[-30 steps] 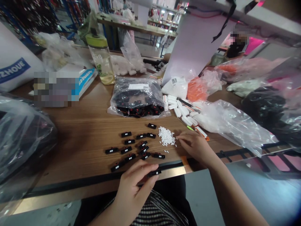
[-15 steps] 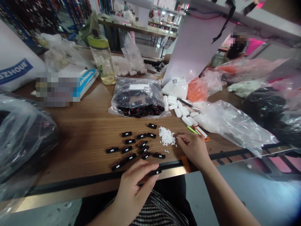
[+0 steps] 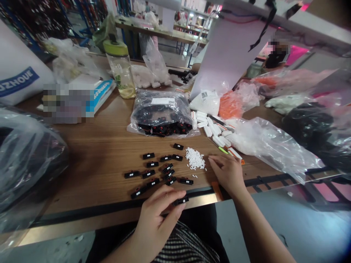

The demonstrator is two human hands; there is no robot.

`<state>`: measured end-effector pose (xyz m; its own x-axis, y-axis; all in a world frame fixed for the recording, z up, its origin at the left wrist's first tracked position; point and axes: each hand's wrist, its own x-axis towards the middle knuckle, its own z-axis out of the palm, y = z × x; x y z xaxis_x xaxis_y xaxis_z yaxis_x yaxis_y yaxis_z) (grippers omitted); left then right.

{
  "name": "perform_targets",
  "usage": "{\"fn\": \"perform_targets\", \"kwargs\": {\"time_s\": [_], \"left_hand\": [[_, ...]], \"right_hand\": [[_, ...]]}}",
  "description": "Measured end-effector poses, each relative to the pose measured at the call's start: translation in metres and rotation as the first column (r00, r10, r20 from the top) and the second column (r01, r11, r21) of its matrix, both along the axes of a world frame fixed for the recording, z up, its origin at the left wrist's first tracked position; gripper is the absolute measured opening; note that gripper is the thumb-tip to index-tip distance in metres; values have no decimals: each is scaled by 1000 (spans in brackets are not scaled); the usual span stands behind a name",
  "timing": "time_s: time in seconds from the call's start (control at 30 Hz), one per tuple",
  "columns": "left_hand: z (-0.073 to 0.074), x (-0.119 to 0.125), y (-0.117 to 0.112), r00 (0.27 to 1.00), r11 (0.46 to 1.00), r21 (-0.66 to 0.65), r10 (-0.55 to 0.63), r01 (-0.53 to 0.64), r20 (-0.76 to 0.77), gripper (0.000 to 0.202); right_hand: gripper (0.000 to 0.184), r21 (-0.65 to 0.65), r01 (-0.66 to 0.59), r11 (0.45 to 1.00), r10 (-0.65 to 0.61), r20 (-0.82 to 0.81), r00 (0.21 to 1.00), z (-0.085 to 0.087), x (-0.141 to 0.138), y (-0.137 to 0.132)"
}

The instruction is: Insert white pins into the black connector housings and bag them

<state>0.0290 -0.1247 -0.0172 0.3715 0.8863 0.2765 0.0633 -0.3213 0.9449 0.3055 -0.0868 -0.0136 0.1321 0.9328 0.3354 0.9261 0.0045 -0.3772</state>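
My left hand [image 3: 156,219] is at the table's near edge, its fingertips pinched on one small black clip [image 3: 181,200] with white dots. Several more black clips [image 3: 157,170] lie scattered on the wood just beyond it. My right hand [image 3: 227,171] rests on the table right of a little heap of tiny white pins [image 3: 194,159], fingers curled together with their tips beside the heap; whether they hold a pin is too small to see.
A clear bag of black clips [image 3: 161,117] lies behind the loose ones, with white plastic pieces [image 3: 212,129] and crumpled plastic bags [image 3: 271,144] to the right. A drink bottle [image 3: 120,69] and boxes [image 3: 71,98] stand at the back left, a dark bag [image 3: 27,157] at the left.
My right hand has drawn slightly back and right from the white heap, its fingers curling in. My left hand and the clip have stayed in place.
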Motion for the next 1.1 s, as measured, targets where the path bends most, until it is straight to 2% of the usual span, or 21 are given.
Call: {"fn": "perform_targets", "kwargs": {"time_s": [0.07, 0.17, 0.4, 0.57, 0.63, 0.73, 0.8, 0.87, 0.93, 1.1], "left_hand": [[0, 0, 0, 1000, 1000, 4, -1, 1, 5, 27], [0, 0, 0, 1000, 1000, -1, -7, 7, 11, 27], [0, -1, -1, 1000, 1000, -6, -9, 9, 1, 27], [2, 1, 0, 1000, 1000, 20, 16, -16, -2, 24], [3, 1, 0, 1000, 1000, 9, 22, -21, -5, 24], [3, 1, 0, 1000, 1000, 3, 20, -20, -11, 25], [3, 0, 1, 1000, 1000, 16, 20, -20, -11, 26], [2, 0, 1, 1000, 999, 36, 22, -22, 2, 27], [2, 1, 2, 1000, 998, 52, 16, -17, 16, 28], [1, 1, 2, 1000, 998, 63, 14, -15, 16, 30]], "right_hand": [[20, -28, -35, 999, 36, 39, 999, 5, 0, -2], [22, -101, -80, 992, 79, -8, 997, 10, 2, -2], [18, -205, -91, 974, 71, -102, 992, 8, 13, 7], [21, -177, -128, 976, 136, 34, 990, 11, 10, 8], [21, -170, -121, 978, 122, -6, 992, 17, 1, 2], [18, -110, -199, 974, 170, -233, 957, 33, -25, -17], [13, -56, -328, 943, 279, -402, 872, 43, -47, -33], [9, -28, -458, 888, 388, -489, 781, 49, -66, -47], [10, -6, -505, 863, 435, -500, 749, 50, -79, -55], [10, -26, -524, 851, 463, -435, 773, 43, -87, -56]]}}
